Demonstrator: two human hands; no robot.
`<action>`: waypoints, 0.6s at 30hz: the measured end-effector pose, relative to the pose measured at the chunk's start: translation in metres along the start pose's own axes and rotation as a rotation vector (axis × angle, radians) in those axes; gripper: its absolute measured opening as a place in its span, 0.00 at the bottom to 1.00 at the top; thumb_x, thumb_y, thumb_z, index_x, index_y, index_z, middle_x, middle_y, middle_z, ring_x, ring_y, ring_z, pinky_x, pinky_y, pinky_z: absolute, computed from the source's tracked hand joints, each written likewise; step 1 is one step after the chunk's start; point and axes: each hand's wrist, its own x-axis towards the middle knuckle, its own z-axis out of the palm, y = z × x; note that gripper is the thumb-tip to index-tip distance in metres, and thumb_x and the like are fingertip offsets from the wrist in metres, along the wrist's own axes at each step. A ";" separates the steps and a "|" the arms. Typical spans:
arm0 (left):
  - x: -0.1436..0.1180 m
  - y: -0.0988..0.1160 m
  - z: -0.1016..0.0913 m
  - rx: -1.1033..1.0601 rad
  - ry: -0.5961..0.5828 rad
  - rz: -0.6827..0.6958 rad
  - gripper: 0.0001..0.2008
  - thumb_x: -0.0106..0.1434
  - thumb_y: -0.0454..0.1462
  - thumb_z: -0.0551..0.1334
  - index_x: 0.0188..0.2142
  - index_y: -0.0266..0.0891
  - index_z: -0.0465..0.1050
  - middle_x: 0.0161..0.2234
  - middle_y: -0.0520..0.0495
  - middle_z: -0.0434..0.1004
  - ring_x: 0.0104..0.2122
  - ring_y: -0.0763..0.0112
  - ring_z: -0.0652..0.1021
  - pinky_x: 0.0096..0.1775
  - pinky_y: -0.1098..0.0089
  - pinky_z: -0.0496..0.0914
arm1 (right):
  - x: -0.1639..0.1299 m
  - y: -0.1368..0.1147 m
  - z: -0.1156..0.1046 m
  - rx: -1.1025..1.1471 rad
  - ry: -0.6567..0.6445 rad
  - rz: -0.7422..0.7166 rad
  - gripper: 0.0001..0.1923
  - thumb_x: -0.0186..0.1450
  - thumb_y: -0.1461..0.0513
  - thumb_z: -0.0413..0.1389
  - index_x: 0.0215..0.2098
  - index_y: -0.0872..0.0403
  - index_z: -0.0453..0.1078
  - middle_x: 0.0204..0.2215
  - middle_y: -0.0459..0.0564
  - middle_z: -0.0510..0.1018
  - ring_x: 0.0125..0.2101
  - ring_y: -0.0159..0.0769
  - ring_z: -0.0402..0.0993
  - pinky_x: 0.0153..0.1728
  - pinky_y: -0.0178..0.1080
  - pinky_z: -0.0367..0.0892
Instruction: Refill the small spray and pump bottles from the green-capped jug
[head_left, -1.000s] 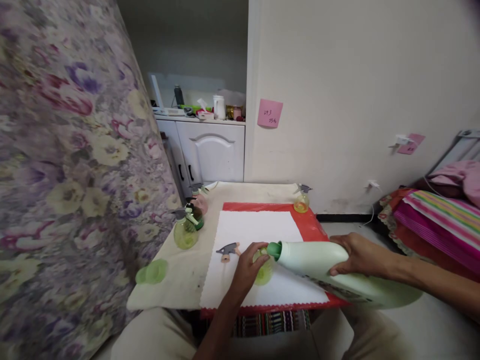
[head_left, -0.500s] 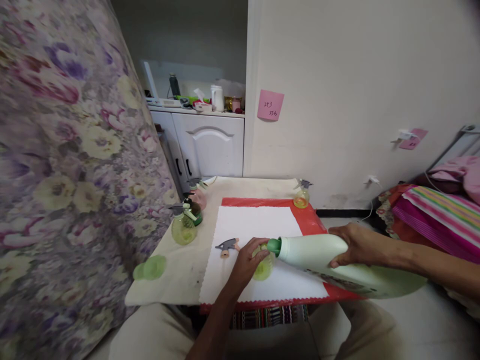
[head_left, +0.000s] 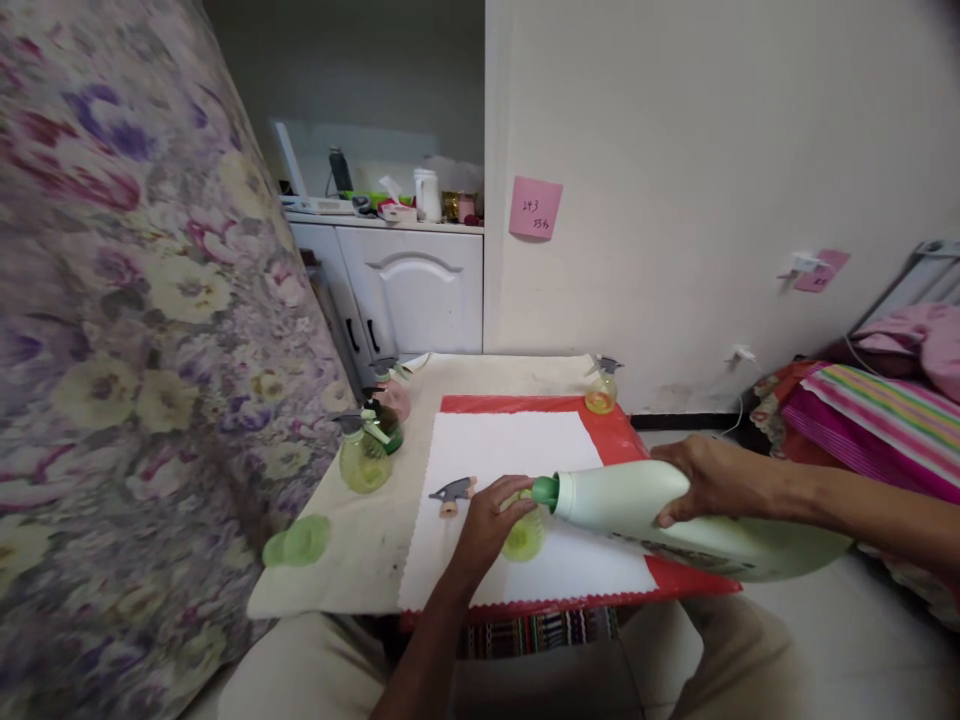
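Observation:
My right hand point(head_left: 694, 482) grips the neck end of a large pale green bottle point(head_left: 615, 498), tipped almost level with its green spout point(head_left: 545, 491) pointing left. Under the spout stands a small clear spray bottle body point(head_left: 523, 538) with yellow-green liquid in it. My left hand point(head_left: 495, 515) is closed around the top of that small bottle, close against the spout. A grey and peach spray head point(head_left: 453, 495) lies to the left of my left hand on the white sheet point(head_left: 517, 438). Whether liquid is flowing at the spout I cannot make out.
On the cream table cover point(head_left: 345, 575) lies a pale green translucent cup-like piece point(head_left: 300, 541). Along the left edge stand a yellow-green spray bottle point(head_left: 365, 462), a dark green pump bottle point(head_left: 385, 425) and a pink spray bottle point(head_left: 392, 395). Another spray bottle point(head_left: 601, 392) stands at the back right.
The view has shifted slightly. Both hands, the tilted large bottle and the small bottle keep nearly the same places relative to each other.

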 end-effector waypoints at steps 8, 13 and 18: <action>0.001 0.002 -0.001 -0.007 0.016 -0.030 0.11 0.57 0.39 0.65 0.40 0.42 0.79 0.41 0.45 0.81 0.43 0.60 0.78 0.48 0.62 0.69 | 0.001 -0.003 -0.003 -0.011 -0.002 -0.001 0.21 0.49 0.47 0.64 0.31 0.53 0.72 0.26 0.48 0.78 0.27 0.40 0.74 0.24 0.34 0.62; 0.002 0.005 0.000 -0.012 0.002 -0.028 0.10 0.56 0.38 0.65 0.38 0.42 0.79 0.40 0.46 0.81 0.42 0.61 0.78 0.47 0.63 0.69 | 0.000 -0.007 -0.007 -0.019 -0.014 0.014 0.20 0.49 0.48 0.64 0.33 0.53 0.72 0.27 0.48 0.79 0.27 0.40 0.75 0.24 0.34 0.63; 0.003 0.005 0.000 -0.009 0.007 -0.028 0.10 0.57 0.38 0.65 0.39 0.42 0.79 0.40 0.46 0.81 0.42 0.61 0.78 0.47 0.63 0.69 | 0.001 -0.003 -0.007 -0.030 -0.016 -0.011 0.21 0.50 0.46 0.63 0.33 0.53 0.71 0.28 0.48 0.78 0.27 0.39 0.74 0.25 0.34 0.63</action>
